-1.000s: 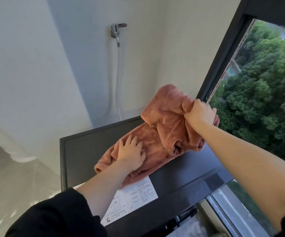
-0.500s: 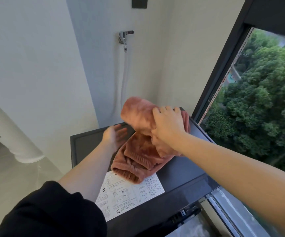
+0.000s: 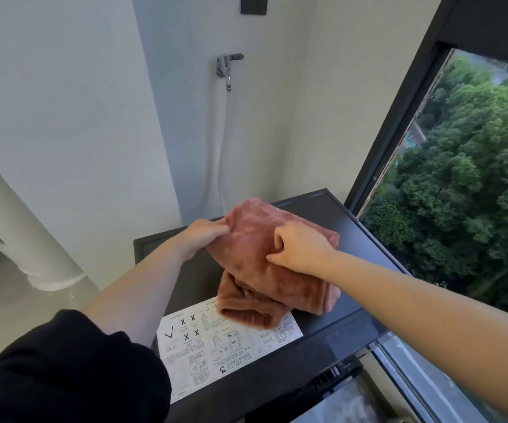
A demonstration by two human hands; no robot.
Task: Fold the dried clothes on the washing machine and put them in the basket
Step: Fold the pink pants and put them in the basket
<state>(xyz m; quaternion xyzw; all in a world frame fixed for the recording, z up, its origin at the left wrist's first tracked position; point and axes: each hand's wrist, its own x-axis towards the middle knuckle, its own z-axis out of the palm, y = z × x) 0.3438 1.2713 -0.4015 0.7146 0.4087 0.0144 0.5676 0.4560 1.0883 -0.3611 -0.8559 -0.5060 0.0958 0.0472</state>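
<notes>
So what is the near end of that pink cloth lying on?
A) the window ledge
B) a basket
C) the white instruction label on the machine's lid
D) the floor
C: the pink cloth overlaps the top edge of the white instruction label stuck on the dark washing machine lid.

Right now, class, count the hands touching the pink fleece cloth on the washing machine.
2. The left hand pinches the left edge of the pink fleece cloth; the right hand grips its top fold.

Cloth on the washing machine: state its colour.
The cloth is plain dusty pink, clearest in the head view.
</notes>
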